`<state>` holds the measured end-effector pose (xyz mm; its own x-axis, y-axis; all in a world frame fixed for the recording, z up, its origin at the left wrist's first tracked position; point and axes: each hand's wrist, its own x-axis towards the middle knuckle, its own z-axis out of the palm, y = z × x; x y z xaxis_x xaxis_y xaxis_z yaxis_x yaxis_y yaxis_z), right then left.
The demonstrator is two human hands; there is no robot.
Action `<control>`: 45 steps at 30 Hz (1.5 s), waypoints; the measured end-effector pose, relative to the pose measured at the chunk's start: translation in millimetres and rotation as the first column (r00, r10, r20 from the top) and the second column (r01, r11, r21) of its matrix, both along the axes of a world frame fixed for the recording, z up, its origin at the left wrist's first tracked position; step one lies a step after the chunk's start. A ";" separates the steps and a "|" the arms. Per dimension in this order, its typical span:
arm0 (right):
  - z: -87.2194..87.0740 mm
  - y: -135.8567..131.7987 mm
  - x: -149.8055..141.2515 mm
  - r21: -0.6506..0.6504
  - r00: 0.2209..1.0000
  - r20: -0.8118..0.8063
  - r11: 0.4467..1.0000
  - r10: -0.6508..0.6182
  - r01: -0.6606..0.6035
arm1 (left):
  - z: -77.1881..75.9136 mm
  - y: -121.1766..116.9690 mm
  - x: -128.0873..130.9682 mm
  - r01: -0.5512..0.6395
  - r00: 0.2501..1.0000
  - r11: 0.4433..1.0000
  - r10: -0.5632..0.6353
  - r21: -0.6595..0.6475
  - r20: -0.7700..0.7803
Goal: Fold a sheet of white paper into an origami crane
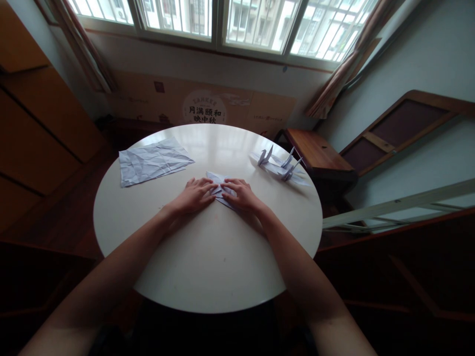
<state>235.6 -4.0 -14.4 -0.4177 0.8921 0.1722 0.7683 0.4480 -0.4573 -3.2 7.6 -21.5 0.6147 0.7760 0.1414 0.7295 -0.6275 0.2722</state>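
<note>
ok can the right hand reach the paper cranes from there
Probably yes: the paper cranes stand ahead and to the right of the right hand, and nothing shows between them, though its fingers touch the folded paper.

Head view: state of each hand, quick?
Left hand: fingertips on the small folded white paper; pinching or just pressing, can't tell.
Right hand: fingertips on the same paper; grip can't be told either.

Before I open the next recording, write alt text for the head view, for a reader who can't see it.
A person's left hand and right hand touch a folded paper on a round white table. Wrinkled sheets lie to the left, paper cranes to the right; windows are beyond.
</note>
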 end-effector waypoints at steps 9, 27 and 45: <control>-3.6 1.5 0.3 0.007 1.000 -0.008 1.000 -0.004 0.004 | -0.2 0.4 -0.1 -0.008 1.000 1.000 0.008 -0.010 0.010; -1.9 0.6 0.1 0.006 1.000 0.002 1.000 -0.006 0.006 | 1.3 -0.4 0.2 -0.003 1.000 1.000 0.004 -0.010 0.007; -5.3 -12.2 -4.0 -0.003 0.999 -0.016 0.999 -0.041 0.041 | -7.6 -12.1 6.0 -0.045 0.999 0.998 0.045 0.042 0.007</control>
